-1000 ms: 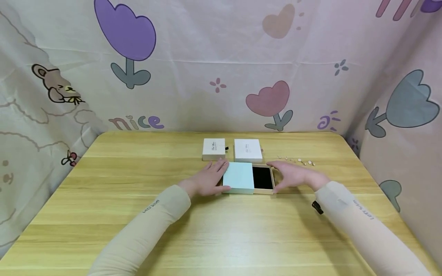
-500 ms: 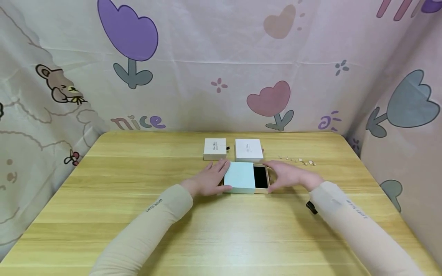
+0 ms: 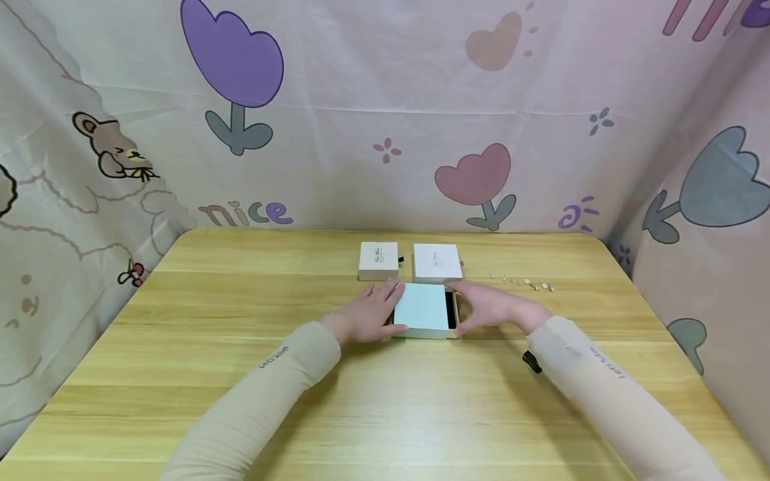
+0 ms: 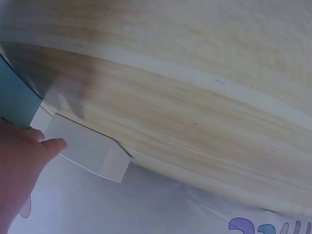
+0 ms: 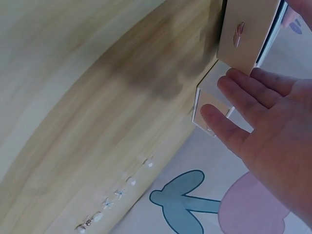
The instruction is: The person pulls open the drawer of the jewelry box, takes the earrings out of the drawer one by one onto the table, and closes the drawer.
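Note:
A light blue sliding jewelry box (image 3: 421,307) lies flat on the table, its black-lined drawer (image 3: 452,310) sticking out slightly at the right. My left hand (image 3: 367,317) holds the sleeve at its left end, thumb at the near edge and fingers toward the far corner. At the drawer's right end, my right hand (image 3: 490,306) spans it between thumb and forefinger. In the right wrist view, a small ribbon tab (image 5: 238,35) shows on the drawer's end face, and the other fingers (image 5: 246,95) are extended. The left wrist view catches only part of the left hand (image 4: 19,161).
Two white boxes, one left (image 3: 379,259) and one right (image 3: 437,260), stand just behind the blue box. Several small earrings (image 3: 529,284) lie in a row to the right, beyond the right hand. A printed cloth (image 3: 337,133) hangs along the table's back edge.
My right hand has moved left, and the drawer has slid with it into the blue sleeve, leaving only a narrow black strip visible. The left hand has kept its hold on the sleeve.

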Demonstrator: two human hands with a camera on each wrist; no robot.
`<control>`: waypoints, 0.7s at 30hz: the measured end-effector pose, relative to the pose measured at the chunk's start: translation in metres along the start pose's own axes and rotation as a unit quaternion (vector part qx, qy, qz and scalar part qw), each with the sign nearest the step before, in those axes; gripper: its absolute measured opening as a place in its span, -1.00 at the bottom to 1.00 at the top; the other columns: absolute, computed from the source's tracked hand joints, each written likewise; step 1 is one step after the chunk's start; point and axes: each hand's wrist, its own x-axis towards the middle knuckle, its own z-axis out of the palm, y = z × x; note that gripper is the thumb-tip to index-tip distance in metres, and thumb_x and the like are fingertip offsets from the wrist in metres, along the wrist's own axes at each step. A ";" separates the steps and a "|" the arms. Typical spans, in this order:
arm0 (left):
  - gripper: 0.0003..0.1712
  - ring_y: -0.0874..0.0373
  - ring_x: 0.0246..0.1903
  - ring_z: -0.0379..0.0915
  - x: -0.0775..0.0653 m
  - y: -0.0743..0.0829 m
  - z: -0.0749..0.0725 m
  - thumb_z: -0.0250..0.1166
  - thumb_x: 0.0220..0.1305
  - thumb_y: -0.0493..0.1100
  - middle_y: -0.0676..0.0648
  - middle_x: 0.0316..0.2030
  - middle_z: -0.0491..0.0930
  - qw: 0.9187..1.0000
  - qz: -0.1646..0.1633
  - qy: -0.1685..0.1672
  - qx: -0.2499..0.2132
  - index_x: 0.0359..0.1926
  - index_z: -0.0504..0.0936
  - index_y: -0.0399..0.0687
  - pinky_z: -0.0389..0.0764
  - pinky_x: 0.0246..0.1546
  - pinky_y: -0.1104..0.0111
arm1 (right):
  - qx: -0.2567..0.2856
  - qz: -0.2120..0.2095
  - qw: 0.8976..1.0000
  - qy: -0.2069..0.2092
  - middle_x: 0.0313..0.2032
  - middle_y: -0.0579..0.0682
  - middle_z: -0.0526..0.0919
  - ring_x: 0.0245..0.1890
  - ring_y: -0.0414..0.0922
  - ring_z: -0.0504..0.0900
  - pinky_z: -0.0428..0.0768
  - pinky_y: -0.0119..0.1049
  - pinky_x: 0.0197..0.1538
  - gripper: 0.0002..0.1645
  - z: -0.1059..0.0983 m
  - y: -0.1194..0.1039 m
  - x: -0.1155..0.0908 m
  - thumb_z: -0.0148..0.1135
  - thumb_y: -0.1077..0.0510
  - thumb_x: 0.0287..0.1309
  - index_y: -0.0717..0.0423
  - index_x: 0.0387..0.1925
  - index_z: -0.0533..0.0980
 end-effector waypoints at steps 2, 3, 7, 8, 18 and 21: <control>0.01 0.03 0.48 -0.40 0.000 0.000 0.000 -0.17 0.31 0.39 -0.14 0.49 -0.28 1.000 0.001 0.000 -0.002 0.47 -0.28 -0.16 -0.19 0.44 0.03 | 0.001 0.005 1.000 -0.002 0.36 0.33 0.13 0.36 0.25 0.15 0.10 0.09 0.39 0.19 0.000 -0.001 0.000 0.46 0.01 -0.18 0.40 0.36 0.02; 0.01 0.03 0.48 -0.40 0.000 0.001 0.000 -0.17 0.31 0.39 -0.14 0.49 -0.28 1.000 0.002 0.001 -0.002 0.47 -0.28 -0.16 -0.19 0.44 0.03 | 0.003 0.007 1.000 -0.002 0.36 0.33 0.13 0.36 0.25 0.14 0.10 0.09 0.39 0.20 0.000 -0.001 0.001 0.46 0.00 -0.18 0.39 0.37 0.01; 0.01 0.03 0.48 -0.40 0.000 0.002 0.000 -0.17 0.31 0.39 -0.15 0.49 -0.27 1.000 0.002 0.005 0.000 0.47 -0.27 -0.16 -0.19 0.44 0.03 | 0.023 0.012 1.000 0.000 0.38 0.29 0.11 0.36 0.22 0.15 0.12 0.07 0.39 0.23 0.001 -0.002 0.001 0.47 0.00 -0.18 0.33 0.40 -0.02; 0.01 0.04 0.48 -0.39 0.000 0.002 0.000 -0.17 0.31 0.39 -0.15 0.49 -0.27 1.000 0.002 0.005 0.001 0.47 -0.27 -0.16 -0.19 0.44 0.04 | 0.029 0.013 0.999 0.001 0.38 0.28 0.11 0.36 0.21 0.16 0.13 0.07 0.39 0.24 0.001 -0.003 0.002 0.48 0.00 -0.19 0.31 0.40 -0.04; 0.01 0.04 0.48 -0.39 0.001 0.003 0.000 -0.16 0.31 0.39 -0.16 0.48 -0.27 1.000 -0.007 0.001 -0.005 0.47 -0.28 -0.15 -0.19 0.45 0.05 | 0.050 -0.009 0.999 0.017 0.30 0.23 0.31 0.24 0.14 0.39 0.30 0.06 0.30 0.19 0.006 -0.013 0.001 0.46 0.13 -0.13 0.18 0.43 -0.06; 0.01 0.04 0.48 -0.39 0.001 0.003 0.002 -0.16 0.31 0.38 -0.17 0.48 -0.27 1.000 -0.012 0.002 -0.005 0.47 -0.28 -0.16 -0.18 0.44 0.04 | 0.031 -0.019 0.999 0.020 0.32 0.26 0.27 0.25 0.16 0.36 0.30 0.06 0.30 0.14 0.008 -0.015 0.001 0.45 0.14 -0.11 0.26 0.41 -0.01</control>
